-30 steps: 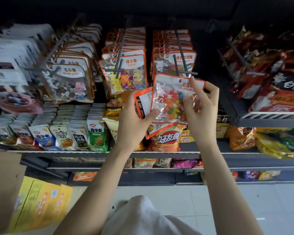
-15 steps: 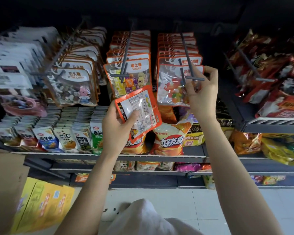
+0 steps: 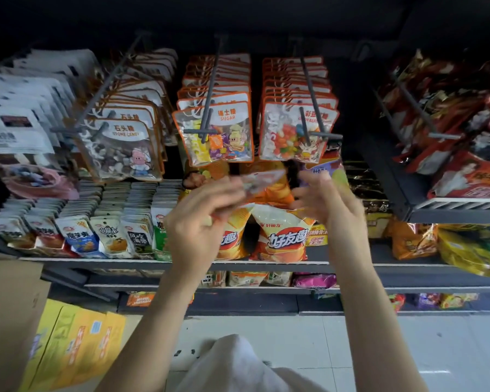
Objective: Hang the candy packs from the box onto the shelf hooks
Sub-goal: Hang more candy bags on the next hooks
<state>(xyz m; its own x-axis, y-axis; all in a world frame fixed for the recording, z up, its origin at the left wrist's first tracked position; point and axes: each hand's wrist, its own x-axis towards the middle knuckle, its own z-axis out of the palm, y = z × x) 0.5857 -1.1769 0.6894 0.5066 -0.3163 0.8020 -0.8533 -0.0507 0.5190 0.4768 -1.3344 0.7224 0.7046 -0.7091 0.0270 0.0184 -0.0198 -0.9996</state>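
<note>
The left hand [image 3: 201,222] pinches a candy pack [image 3: 262,181] by its edge (blurred, lying nearly flat), while the right hand [image 3: 330,202], just beside the pack, has its fingers spread, empty; above both hands jelly-bean packs [image 3: 292,137] hang on a hook [image 3: 311,91]

- L hand [image 3: 198,222] pinches blurred candy pack [image 3: 262,179], held edge-on below hooks.
- R hand [image 3: 330,205] just beside it, fingers loose.
- Jelly-bean packs [image 3: 292,137] hang on hook [image 3: 311,94] above.
</note>
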